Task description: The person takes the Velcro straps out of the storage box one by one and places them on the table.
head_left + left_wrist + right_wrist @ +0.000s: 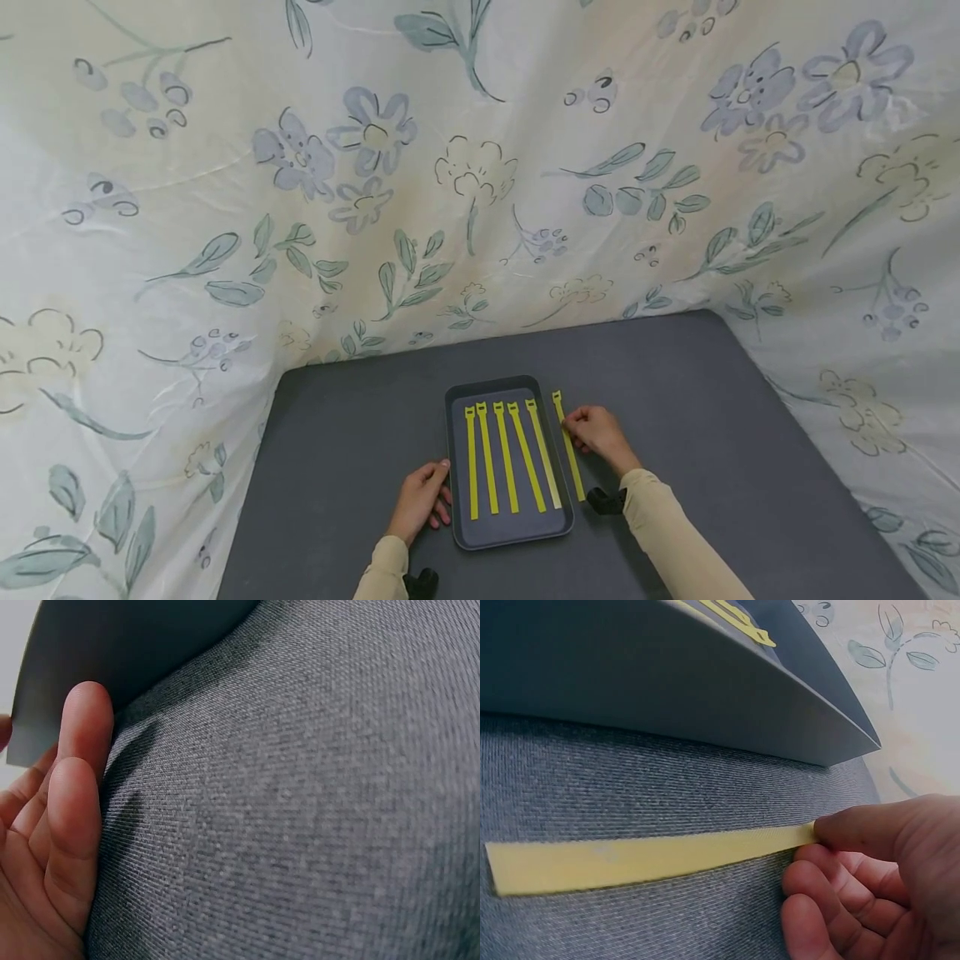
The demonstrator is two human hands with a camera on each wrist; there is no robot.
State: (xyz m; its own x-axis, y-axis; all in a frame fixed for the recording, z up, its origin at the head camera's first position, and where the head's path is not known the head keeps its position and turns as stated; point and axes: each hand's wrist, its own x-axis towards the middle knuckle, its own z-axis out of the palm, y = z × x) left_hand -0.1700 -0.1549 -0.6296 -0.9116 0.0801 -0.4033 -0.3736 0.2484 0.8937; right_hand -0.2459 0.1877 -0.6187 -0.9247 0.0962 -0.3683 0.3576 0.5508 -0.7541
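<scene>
Fingers [862, 831], five straps [507, 458], tray wall [667, 690] between

Floral cloth [472, 108] behind grey tabletop [690, 417]

You occupy a curtained-off work area: floral fabric [525, 200] borders the grey work surface [352, 442] on three sides; room type indeterminable.

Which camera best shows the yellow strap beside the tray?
The head view: it shows the yellow strap with both ends in sight. The right wrist view is closer, but shows it only up to the right hand. The left wrist view shows none of it.
</scene>
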